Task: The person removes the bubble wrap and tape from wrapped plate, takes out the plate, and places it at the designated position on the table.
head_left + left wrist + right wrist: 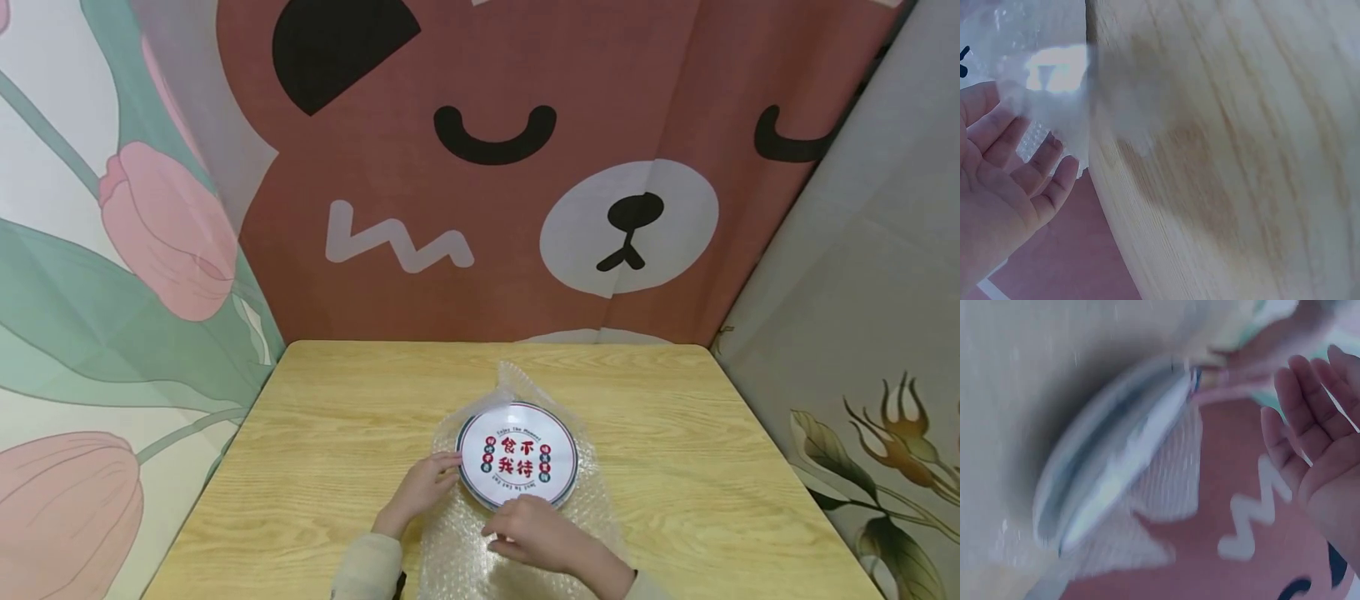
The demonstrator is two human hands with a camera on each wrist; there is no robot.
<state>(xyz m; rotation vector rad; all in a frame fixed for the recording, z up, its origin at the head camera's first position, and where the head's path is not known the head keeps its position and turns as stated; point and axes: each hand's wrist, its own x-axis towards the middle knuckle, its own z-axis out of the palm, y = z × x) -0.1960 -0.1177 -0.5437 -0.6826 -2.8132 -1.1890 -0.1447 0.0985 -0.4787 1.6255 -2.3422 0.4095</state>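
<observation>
White round plates [517, 454] with red Chinese lettering and a dark rim lie on a sheet of bubble wrap [465, 550] on the table. In the right wrist view two rims [1116, 469] show, one over the other, blurred. My left hand [426, 487] is at the left rim, its fingertips touching it. The left wrist view shows that hand [1013, 153] with fingers loosely bent beside the clear wrap. Over the plate's front edge is my right hand [536, 533]. Its fingers [1316, 406] look relaxed and apart from the plates, holding nothing.
The wood-grain table [322, 417] extends around the wrap on both sides and behind. Behind it hangs a curtain [495, 292] with a bear print. Floral cloths stand at the left [112, 350] and right [862, 333].
</observation>
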